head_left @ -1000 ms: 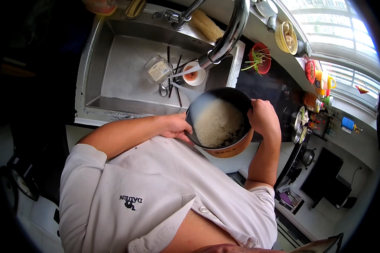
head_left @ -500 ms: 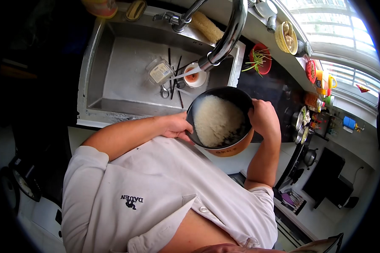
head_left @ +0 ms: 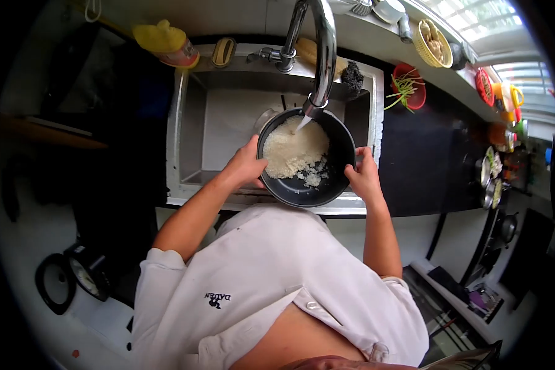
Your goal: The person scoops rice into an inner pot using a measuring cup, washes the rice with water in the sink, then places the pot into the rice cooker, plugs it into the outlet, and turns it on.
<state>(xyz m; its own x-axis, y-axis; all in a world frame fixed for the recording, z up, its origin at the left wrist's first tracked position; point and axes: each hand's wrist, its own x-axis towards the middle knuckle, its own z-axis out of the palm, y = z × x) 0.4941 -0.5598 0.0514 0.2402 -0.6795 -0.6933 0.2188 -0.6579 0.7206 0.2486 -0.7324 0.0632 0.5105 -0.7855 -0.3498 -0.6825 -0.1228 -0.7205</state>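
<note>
A dark round pot is held over the sink, its inside facing up. White rice lies in it, heaped on the left and upper side, with loose clumps toward the bottom. My left hand grips the pot's left rim, fingers closed on it. On the opposite side, my right hand is closed on the right rim. Water runs from the chrome faucet straight into the rice. The pot hides most of the items in the sink; a bit of a clear jar shows beside its rim.
Behind the sink are a yellow-topped container, a brush and a dark scrubber. A red bowl of green stems stands on the black counter. Along the window ledge sits a yellow basket.
The pot has moved from the sink's front right edge to under the faucet, both hands still on it. Water now falls into it instead of the sink. The view has shifted.
</note>
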